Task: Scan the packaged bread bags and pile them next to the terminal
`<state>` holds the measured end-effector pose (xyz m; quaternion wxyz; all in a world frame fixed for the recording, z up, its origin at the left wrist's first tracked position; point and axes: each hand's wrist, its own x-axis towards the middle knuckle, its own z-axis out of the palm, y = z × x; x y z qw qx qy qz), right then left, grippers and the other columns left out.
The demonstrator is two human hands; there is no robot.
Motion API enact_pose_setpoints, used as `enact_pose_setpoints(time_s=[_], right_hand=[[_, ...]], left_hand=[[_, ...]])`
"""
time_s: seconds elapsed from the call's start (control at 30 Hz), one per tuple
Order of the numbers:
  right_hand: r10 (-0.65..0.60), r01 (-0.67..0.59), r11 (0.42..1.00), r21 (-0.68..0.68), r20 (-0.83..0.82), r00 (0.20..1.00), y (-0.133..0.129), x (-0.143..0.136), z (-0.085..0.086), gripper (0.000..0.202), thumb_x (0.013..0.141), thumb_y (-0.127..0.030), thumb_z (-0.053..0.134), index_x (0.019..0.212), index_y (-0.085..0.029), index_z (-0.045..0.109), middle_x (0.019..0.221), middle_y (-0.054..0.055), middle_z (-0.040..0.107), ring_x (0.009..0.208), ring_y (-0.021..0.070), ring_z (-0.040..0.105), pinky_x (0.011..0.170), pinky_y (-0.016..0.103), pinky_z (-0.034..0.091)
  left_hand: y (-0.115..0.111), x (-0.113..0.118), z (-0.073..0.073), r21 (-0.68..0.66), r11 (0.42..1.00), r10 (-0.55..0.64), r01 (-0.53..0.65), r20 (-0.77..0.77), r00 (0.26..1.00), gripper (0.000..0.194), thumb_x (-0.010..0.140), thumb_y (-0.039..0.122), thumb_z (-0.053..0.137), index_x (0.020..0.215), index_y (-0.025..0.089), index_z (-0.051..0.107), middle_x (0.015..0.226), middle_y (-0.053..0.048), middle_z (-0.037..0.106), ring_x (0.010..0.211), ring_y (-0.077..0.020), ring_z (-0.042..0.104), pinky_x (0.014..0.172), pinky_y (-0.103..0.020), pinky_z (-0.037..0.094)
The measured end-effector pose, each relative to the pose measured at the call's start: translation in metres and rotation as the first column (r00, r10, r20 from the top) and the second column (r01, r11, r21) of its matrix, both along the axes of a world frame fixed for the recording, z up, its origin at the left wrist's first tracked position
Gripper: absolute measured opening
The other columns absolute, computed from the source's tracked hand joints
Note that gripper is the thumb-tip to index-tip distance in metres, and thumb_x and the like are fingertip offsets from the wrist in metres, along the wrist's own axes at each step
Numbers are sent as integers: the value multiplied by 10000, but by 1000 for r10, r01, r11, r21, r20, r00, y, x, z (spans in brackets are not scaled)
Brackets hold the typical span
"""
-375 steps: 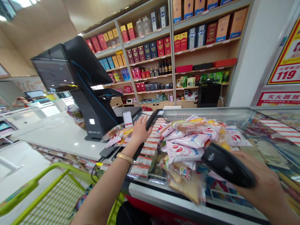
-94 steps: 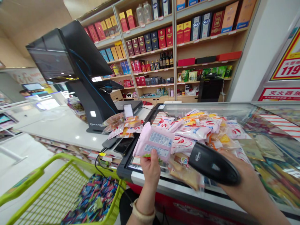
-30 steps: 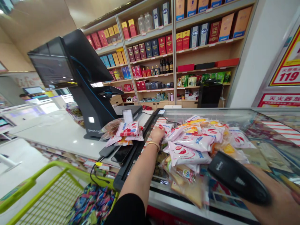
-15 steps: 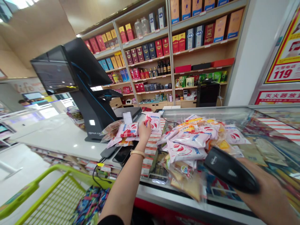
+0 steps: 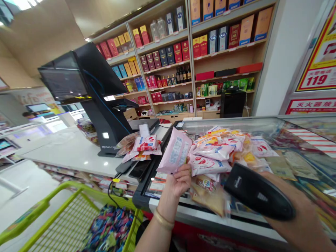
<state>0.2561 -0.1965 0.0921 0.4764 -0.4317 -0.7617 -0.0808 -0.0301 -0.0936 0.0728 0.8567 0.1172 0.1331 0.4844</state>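
My left hand point(image 5: 181, 180) is closed on the lower edge of a pink snack packet point(image 5: 176, 151), holding it tilted with its printed label facing me. My right hand point(image 5: 296, 213) grips a black barcode scanner point(image 5: 258, 190), its head pointing left toward the packet. Right beside the held packet, a heap of wrapped snacks point(image 5: 210, 164) in pink-white and orange plastic lies on the glass counter. At the heap's front edge rests a clear bag of flat tan food point(image 5: 210, 201). A smaller pile of packets point(image 5: 145, 145) sits left of my left hand.
A black checkout terminal point(image 5: 105, 98) stands on the white counter point(image 5: 78, 150) at left. A phone point(image 5: 140, 169) lies near the small pile. Below is a green shopping cart point(image 5: 65, 210) containing colourful wrapped items point(image 5: 110, 224). Shelves of boxes point(image 5: 168, 56) line the back.
My left hand has moved right and toward me, away from the small pile, and holds a pink packet up with its label showing. The scanner has stayed nearly in place.
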Motion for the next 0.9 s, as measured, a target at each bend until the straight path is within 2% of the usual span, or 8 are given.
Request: enact_pose_setpoints(time_s=[0.07,0.13,0.33,0.6,0.8,0.9], right_hand=[[4,-4,998,58,15,1000,0,-2,6,441,761,-68,563,1131,-272,688,957,9,776,795,211,767,665,267,600],[-15,14,996,88,11,1000,2,-5,11,412,780,-84,572,1138,-263,668,956,17,768,801,209,765,667,265,598],[-26,19,990,137,44,999,10,-14,23,355,801,-126,588,1121,-263,660,962,28,766,810,217,763,683,288,604],[-24,24,997,73,-7,1000,12,-20,14,320,817,-131,594,1099,-253,682,959,40,767,837,216,757,688,284,586],[-15,14,996,88,14,1000,14,-18,14,286,839,-139,589,1088,-253,669,925,29,758,816,205,750,677,273,583],[-20,17,994,110,23,1000,14,-16,10,290,844,-160,583,1105,-254,669,962,39,764,841,217,757,709,288,598]], left_hand=[[-5,-3,-6,-9,999,-41,41,44,998,283,1031,28,440,1103,157,681,608,76,433,369,-12,373,382,-93,256],[-10,-7,-9,-9,997,-83,83,23,996,276,1021,20,442,1080,149,679,599,78,420,358,-1,342,382,-89,235],[-21,-13,-3,-9,979,-202,203,-127,971,216,988,17,491,987,93,694,579,86,371,342,27,262,370,-59,188],[-22,-11,3,-15,951,-308,310,-149,940,213,995,5,484,994,37,694,574,101,343,338,37,214,360,-43,154],[-25,-10,4,-23,954,-298,299,-166,940,189,975,1,510,989,72,685,595,97,331,348,28,215,366,-48,160],[-29,-11,4,-22,974,-225,226,-196,954,170,968,-2,528,972,62,685,600,91,368,358,30,244,376,-43,203]])
